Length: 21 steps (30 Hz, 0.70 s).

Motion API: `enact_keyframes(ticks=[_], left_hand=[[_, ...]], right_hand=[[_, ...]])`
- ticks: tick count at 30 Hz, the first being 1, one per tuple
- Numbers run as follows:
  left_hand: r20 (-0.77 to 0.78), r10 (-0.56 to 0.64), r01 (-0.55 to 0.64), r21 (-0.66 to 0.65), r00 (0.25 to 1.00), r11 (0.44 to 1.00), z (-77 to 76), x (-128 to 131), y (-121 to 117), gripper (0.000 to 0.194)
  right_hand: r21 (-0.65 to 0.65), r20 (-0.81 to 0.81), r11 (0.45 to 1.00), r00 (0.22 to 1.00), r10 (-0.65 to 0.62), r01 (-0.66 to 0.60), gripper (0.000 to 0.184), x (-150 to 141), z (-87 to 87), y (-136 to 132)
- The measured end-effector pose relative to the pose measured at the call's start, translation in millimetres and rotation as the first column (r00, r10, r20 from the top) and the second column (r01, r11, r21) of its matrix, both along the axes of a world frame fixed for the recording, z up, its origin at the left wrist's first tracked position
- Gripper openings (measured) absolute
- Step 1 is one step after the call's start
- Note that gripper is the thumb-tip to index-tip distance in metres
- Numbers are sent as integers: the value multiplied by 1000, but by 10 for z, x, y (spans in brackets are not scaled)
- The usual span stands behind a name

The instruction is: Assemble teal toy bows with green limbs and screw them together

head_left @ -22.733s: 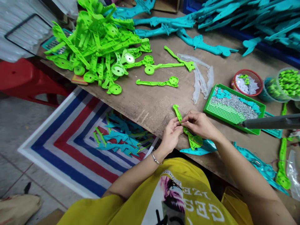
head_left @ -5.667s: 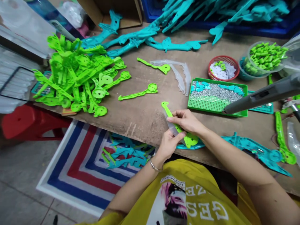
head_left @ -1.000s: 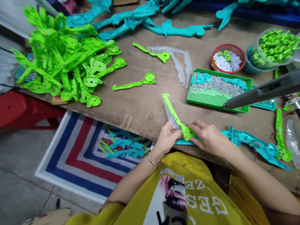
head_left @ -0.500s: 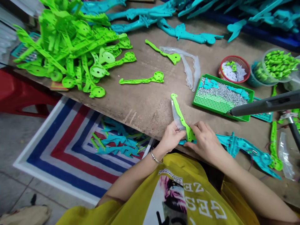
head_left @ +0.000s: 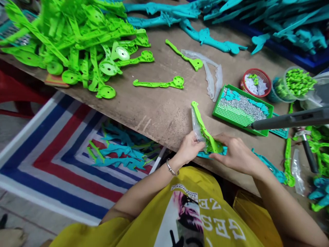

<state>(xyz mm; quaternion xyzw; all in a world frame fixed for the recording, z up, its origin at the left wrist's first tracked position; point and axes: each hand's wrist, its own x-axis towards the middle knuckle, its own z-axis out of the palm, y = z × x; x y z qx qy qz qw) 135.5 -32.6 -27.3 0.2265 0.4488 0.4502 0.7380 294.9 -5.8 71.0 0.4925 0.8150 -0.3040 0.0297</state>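
Just above the table's front edge, my left hand pinches a clear plastic piece near its lower end. A long lime-green plastic part lies along that piece, tilted, with its wide end toward me. My right hand grips this wide end between thumb and forefinger. Below both hands rests a long turquoise plastic part, partly hidden by my right hand and forearm.
A heap of green parts fills the left. Turquoise parts lie at the back. On the right are a green tray of screws, a red basket, a tub of green pieces and a dark rod-like tool jutting over the tray.
The green part has turned, so more of its side shows, and its wide end has swung right with my right hand. My left hand keeps its pinch. The camera view has shifted slightly.
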Motion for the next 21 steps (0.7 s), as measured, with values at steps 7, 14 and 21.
enact_keyframes(ticks=[7,14,21], left_hand=[[4,-2,2,-22,1000,1000,-6,2,7,33],[28,11,-11,-4,1000,1000,-15,-2,-8,35],[42,3,-3,-16,999,1000,-28,5,-14,40]], right_hand=[[51,-68,998,997,-30,34,41,62,-30,12],[-31,-282,997,957,-71,65,55,133,-161,-65],[-452,-395,810,731,-556,372,36,200,-384,36]])
